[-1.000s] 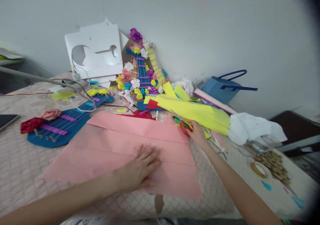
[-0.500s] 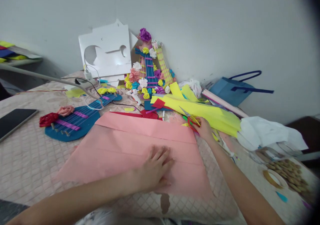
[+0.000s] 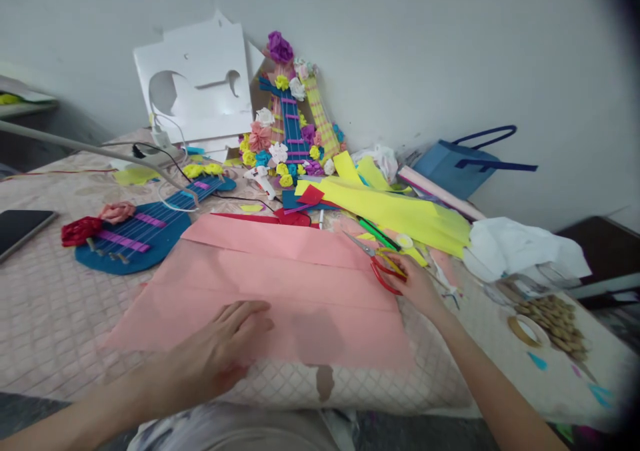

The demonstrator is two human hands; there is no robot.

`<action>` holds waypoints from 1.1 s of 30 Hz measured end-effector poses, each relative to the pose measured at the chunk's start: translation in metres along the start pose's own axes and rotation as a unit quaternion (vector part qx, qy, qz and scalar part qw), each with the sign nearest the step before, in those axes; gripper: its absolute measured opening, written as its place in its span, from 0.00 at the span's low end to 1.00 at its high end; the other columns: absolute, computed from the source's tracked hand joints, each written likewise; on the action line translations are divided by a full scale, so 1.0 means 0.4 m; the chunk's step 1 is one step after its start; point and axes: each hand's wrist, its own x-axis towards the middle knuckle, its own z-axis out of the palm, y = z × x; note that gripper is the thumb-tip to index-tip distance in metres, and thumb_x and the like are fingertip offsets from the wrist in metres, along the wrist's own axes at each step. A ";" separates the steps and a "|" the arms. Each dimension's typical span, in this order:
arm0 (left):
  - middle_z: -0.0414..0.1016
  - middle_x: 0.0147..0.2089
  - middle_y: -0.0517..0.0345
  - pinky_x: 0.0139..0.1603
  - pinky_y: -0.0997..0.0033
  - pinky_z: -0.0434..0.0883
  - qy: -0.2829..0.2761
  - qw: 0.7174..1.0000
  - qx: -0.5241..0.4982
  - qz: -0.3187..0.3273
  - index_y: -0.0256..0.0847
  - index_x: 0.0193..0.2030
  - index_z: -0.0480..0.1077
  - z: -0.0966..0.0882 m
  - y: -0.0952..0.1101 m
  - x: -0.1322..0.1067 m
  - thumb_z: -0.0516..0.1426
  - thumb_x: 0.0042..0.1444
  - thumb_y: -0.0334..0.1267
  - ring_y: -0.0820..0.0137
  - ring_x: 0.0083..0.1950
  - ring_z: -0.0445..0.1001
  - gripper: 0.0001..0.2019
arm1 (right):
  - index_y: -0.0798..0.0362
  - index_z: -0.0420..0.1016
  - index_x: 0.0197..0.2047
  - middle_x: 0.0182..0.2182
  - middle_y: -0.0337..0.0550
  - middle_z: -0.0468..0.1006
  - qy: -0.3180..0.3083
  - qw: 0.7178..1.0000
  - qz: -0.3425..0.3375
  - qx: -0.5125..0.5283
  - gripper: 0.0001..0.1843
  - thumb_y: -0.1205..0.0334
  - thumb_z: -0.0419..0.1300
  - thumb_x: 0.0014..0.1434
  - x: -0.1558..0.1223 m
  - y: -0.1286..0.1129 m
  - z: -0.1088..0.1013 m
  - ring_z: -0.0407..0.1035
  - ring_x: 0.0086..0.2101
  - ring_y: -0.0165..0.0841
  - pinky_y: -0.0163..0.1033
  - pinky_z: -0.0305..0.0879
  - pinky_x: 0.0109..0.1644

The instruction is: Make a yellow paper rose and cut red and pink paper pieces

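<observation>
A large folded pink paper sheet (image 3: 280,284) lies on the quilted table (image 3: 45,331) in front of me. My left hand (image 3: 220,351) rests flat on its near edge, fingers stretched out. My right hand (image 3: 417,284) grips red-handled scissors (image 3: 380,261) at the sheet's right edge, the blades pointing left over the paper.
Behind the sheet lie yellow paper strips (image 3: 400,214), a white glue gun (image 3: 261,179), a blue felt guitar (image 3: 140,234) with paper roses, and a flower-covered model (image 3: 293,127) against the wall. A blue bag (image 3: 450,164), white tissue (image 3: 520,247), tape roll (image 3: 523,331) and phone (image 3: 20,227) sit around.
My right hand has drawn the scissors off the yellow strips toward me, to the pink sheet's right edge. My left hand slid left and nearer along the sheet.
</observation>
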 end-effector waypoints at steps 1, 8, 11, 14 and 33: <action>0.61 0.62 0.53 0.59 0.57 0.64 0.007 1.000 0.019 0.001 0.47 0.61 0.56 -0.002 0.004 -0.008 0.52 0.49 0.24 0.59 0.63 0.59 0.31 | 0.46 0.65 0.53 0.51 0.45 0.72 -0.001 1.000 0.001 0.008 0.21 0.63 0.55 0.55 -0.003 0.004 -0.001 0.67 0.50 0.41 0.48 0.63 0.52; 0.72 0.49 0.54 0.53 0.61 0.66 0.031 0.993 0.115 0.028 0.42 0.47 0.68 -0.021 -0.002 -0.003 0.44 0.54 0.19 0.65 0.49 0.69 0.21 | 0.51 0.66 0.51 0.44 0.49 0.74 0.025 0.999 0.044 0.016 0.20 0.60 0.57 0.54 -0.011 0.046 -0.002 0.71 0.41 0.41 0.48 0.67 0.45; 0.74 0.44 0.54 0.48 0.63 0.67 0.034 0.993 0.113 0.006 0.41 0.41 0.70 -0.030 -0.022 0.013 0.45 0.57 0.23 0.66 0.44 0.71 0.16 | 0.51 0.67 0.50 0.42 0.49 0.75 0.026 0.999 0.044 0.008 0.20 0.59 0.57 0.53 -0.012 0.053 -0.004 0.71 0.40 0.41 0.47 0.67 0.44; 0.75 0.40 0.54 0.43 0.64 0.67 0.052 0.994 0.093 -0.031 0.40 0.40 0.70 -0.054 -0.046 0.040 0.46 0.60 0.29 0.66 0.40 0.72 0.12 | 0.51 0.68 0.49 0.43 0.49 0.75 0.029 0.999 0.045 0.002 0.19 0.60 0.57 0.52 -0.012 0.063 -0.002 0.71 0.41 0.42 0.48 0.67 0.45; 0.65 0.60 0.46 0.61 0.55 0.58 0.104 0.979 0.172 -0.010 0.37 0.59 0.61 -0.052 -0.083 0.204 0.47 0.63 0.34 0.60 0.62 0.62 0.18 | 0.51 0.66 0.50 0.44 0.50 0.75 0.062 0.992 0.109 -0.002 0.21 0.55 0.57 0.53 -0.034 0.128 -0.025 0.72 0.42 0.43 0.49 0.68 0.45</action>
